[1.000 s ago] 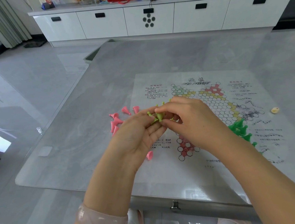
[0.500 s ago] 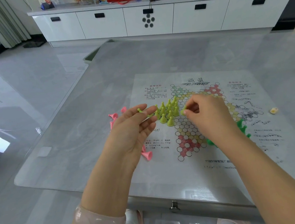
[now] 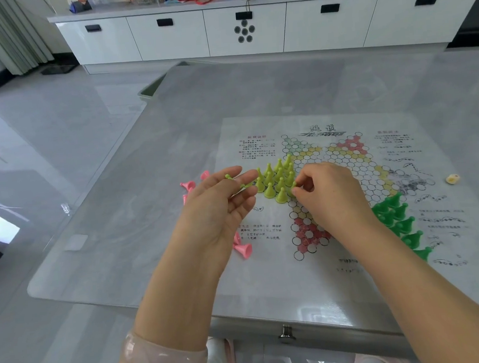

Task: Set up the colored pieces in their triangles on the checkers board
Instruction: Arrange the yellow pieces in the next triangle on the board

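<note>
The paper checkers board (image 3: 344, 172) lies flat on the table. Several yellow-green pieces (image 3: 275, 178) stand upright in its left triangle. My right hand (image 3: 329, 193) pinches one yellow-green piece at that group's right edge, low on the board. My left hand (image 3: 220, 206) hovers palm-up just left of the group, loosely holding a few yellow-green pieces between its fingers. Several dark green pieces (image 3: 398, 219) stand in the right triangle, partly hidden by my right forearm. Pink pieces (image 3: 242, 249) lie loose on the table left of the board; more pink pieces (image 3: 188, 185) show behind my left hand.
A small cream-coloured object (image 3: 453, 179) lies near the board's right edge. The table's front edge with a drawer knob (image 3: 286, 335) is close to me. A white cabinet (image 3: 248, 27) with clutter stands at the back.
My hands, joined over the yellow-green pieces a second ago, have separated. The right hand has moved down to the standing group with one piece. The left hand has stayed beside it.
</note>
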### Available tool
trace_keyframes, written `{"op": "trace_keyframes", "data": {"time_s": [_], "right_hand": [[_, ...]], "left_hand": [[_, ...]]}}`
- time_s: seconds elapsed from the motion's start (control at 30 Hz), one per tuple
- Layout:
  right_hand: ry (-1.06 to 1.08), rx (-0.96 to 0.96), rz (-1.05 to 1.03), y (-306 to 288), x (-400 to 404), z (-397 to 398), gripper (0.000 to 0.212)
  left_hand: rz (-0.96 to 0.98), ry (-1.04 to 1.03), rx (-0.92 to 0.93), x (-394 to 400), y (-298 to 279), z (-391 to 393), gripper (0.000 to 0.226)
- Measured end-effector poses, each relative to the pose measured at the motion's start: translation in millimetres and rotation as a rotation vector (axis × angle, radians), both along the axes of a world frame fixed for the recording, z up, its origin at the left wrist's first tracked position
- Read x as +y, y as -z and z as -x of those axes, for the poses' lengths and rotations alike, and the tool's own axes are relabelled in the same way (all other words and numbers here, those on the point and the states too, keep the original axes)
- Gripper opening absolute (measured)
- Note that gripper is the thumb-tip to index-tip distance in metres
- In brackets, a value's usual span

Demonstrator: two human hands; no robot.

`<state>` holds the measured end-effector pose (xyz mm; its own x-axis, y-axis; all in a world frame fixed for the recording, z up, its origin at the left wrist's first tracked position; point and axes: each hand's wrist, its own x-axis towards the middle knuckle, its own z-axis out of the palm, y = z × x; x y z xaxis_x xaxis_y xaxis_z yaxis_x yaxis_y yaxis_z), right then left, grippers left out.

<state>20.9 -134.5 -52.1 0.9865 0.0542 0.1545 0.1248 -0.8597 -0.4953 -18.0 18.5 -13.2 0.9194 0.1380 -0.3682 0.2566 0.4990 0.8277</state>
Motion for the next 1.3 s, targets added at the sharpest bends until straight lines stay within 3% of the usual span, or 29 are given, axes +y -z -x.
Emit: {"op": "trace_keyframes", "data": {"time_s": [0.9, 1.13, 1.3], "right_hand": [[-0.025, 0.004, 0.077, -8, -5, 3, 0.014], [-0.011, -0.079, 0.068, -27, -15, 6, 0.014], [-0.059, -0.020, 0.060, -28, -11, 12, 0.017]], "left_hand": [[-0.019, 0.009, -0.001, 0, 0, 1, 0.017], [-0.018, 0.019, -0.009, -2, -1, 2, 0.015], [-0.021, 0.021, -0.011, -3, -1, 2, 0.016]]}}
